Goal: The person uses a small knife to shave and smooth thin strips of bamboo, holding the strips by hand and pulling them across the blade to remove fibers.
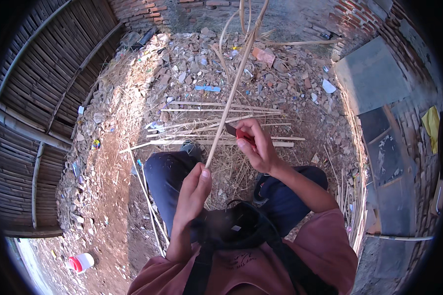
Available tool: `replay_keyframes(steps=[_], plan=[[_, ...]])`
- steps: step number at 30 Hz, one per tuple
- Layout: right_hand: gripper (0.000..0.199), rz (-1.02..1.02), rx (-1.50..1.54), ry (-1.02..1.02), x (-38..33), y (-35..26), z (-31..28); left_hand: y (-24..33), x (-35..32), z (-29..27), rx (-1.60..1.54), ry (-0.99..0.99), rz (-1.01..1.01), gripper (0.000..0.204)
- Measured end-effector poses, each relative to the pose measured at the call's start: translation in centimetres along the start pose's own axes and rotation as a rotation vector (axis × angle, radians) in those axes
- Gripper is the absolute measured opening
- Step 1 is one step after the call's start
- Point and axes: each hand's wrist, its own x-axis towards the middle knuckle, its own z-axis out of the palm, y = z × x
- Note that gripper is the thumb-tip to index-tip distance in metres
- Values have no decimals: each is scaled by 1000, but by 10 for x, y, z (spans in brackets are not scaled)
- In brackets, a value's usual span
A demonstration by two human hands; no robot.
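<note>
Left hand (pixel 194 189) pinches the long bamboo strip (pixel 231 96) near its end; right hand (pixel 258 145) grips a red-handled knife (pixel 238 132) against it; looks light, springy, splintery

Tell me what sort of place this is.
Probably an outdoor yard used for bamboo craft work. Bare dirt strewn with brick rubble, a woven bamboo wall on the left, and cut bamboo strips lying on the ground. The left hand holds a bamboo strip; the right hand holds a red-handled knife.

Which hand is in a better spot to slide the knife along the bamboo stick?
Probably the right hand: it holds the red-handled knife, its blade against the bamboo stick. The left hand grips the stick's lower end, steadying it.
</note>
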Motion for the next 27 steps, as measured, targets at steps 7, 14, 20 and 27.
replay_keyframes(steps=[7,14,20,27], plan=[[25,-299,-262,-135,2,-4,5,-6,4,-2,-82,-74,33,26],[27,-301,-328,-35,3,-10,8,-7,5,7,128,63,85,28],[26,-301,-370,-7,6,-11,8,4,4,12,429,157,178,30],[26,-308,-426,32,11,-9,5,4,2,15,534,192,174,32]])
